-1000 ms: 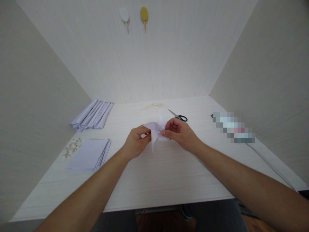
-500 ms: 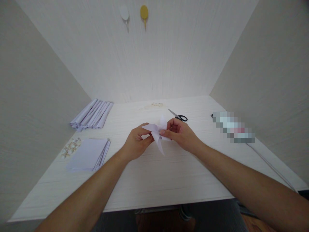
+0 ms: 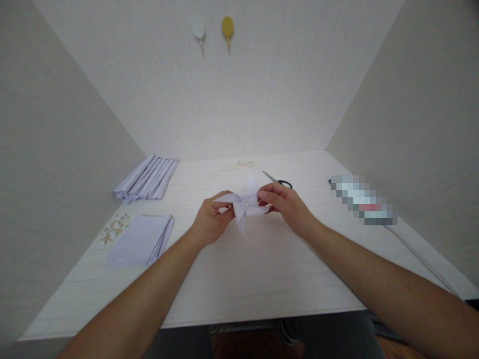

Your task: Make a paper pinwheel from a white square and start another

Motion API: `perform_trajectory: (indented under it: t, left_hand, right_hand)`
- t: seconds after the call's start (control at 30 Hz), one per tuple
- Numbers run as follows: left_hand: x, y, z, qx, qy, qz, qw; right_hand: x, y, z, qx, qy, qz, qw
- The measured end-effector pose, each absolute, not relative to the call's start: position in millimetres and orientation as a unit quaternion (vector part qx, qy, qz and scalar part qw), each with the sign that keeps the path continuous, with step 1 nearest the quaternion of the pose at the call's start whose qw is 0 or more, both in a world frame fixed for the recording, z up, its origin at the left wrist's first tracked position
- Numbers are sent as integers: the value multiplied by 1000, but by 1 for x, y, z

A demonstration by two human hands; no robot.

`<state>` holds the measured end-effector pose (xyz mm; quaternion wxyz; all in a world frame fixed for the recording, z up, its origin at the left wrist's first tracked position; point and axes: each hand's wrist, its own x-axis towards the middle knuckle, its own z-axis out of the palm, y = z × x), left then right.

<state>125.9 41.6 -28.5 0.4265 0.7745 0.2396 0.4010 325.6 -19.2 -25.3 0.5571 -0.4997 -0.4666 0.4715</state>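
Note:
A white paper pinwheel (image 3: 241,212) with pointed, curved blades is held over the middle of the table. My left hand (image 3: 213,219) is closed on its left side, thumb and fingers pinching the paper. At the right, my right hand (image 3: 288,204) has its fingers curled around the edge of a blade, the thumb lying near the upper right blade. A small pale spot marks the pinwheel's centre, where the blade tips meet. Just beyond my right hand lies a pair of scissors (image 3: 279,180) with black handles, partly hidden by the hand.
Rolled paper sticks (image 3: 147,177) lie at the back left. In front of them are a stack of paper sheets (image 3: 140,239) and small pale and brown pieces (image 3: 115,228). A blurred-out object (image 3: 361,199) with a cord lies at right. Walls enclose the table (image 3: 262,284); two hooks (image 3: 228,27) hang behind.
My right thumb has moved off the pinwheel's centre to its right side. The pinwheel has turned slightly and its centre now shows. My left hand keeps its grip.

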Motion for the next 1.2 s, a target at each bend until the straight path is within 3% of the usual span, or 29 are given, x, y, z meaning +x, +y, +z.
perform_trajectory:
  t: [0.27, 1.0, 1.2]
  left_hand:
    - [124, 39, -28, 759, 269, 421, 419]
    - [124, 38, -27, 759, 247, 453, 397]
    - [121, 40, -33, 780, 218, 446, 381]
  right_hand:
    - [325, -20, -28, -435, -415, 605, 522]
    - [326, -21, -25, -412, -389, 590, 575]
    - [320, -22, -26, -411, -382, 643, 522]
